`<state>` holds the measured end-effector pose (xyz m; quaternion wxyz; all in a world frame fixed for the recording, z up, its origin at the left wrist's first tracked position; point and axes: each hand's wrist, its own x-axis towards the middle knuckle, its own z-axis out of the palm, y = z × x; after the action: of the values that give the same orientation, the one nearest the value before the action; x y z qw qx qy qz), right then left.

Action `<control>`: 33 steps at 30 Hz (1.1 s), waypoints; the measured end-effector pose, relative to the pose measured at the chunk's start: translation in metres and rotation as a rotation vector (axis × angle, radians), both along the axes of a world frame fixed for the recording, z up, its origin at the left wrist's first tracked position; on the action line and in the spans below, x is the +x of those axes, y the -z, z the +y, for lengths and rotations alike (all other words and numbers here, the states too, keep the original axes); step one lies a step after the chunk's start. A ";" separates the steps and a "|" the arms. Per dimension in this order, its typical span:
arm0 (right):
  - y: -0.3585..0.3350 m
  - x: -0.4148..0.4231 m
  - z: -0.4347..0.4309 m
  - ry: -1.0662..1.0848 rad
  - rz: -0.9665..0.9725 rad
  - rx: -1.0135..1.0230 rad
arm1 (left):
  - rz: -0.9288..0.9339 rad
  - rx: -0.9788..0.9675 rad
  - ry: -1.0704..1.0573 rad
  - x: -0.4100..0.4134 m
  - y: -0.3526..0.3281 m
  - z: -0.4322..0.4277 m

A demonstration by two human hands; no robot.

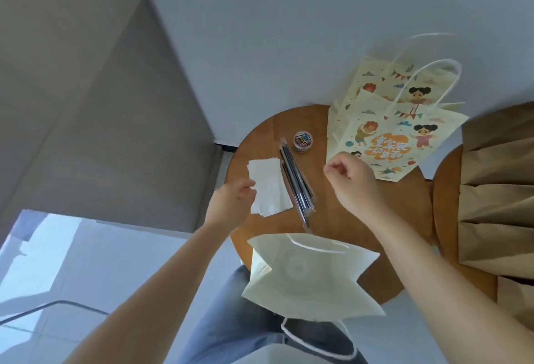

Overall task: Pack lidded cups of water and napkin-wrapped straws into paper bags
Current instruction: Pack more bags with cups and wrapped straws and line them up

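Observation:
An open cream paper bag (pixel 312 291) stands at the near edge of the round wooden table (pixel 335 219), and the lid of a cup (pixel 297 267) shows faintly inside it. A stack of white napkins (pixel 270 187) lies on the table's left side. My left hand (pixel 231 204) rests at the napkins' near-left corner, fingers touching the top sheet. A clear pack of dark straws (pixel 296 183) lies right of the napkins. My right hand (pixel 354 181) hovers above the table with its fingers curled shut and nothing visible in them.
Two printed paper bags (pixel 398 138) with rope handles stand at the table's far right. A small round tub of coloured paper clips (pixel 302 141) sits behind the straws. Brown paper bags (pixel 497 199) are stacked at the right. My jeans show below the table.

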<state>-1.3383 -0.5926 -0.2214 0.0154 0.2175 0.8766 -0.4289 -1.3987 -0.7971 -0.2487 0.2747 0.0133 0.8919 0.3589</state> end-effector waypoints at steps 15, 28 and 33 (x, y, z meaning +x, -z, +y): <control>0.215 -0.068 -0.019 -0.110 -0.773 0.141 | -0.405 -0.211 -0.298 -0.070 0.180 0.032; 0.233 -0.057 -0.022 -0.123 -0.806 0.303 | -0.281 -0.297 -0.225 -0.059 0.185 0.047; 0.231 -0.055 -0.030 -0.135 -0.817 0.287 | -0.262 -0.160 -0.231 -0.057 0.178 0.050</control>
<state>-1.3935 -0.6227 -0.4525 0.3587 0.3115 0.8614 -0.1796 -1.4557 -0.7471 -0.4268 0.3457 -0.1580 0.8699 0.3145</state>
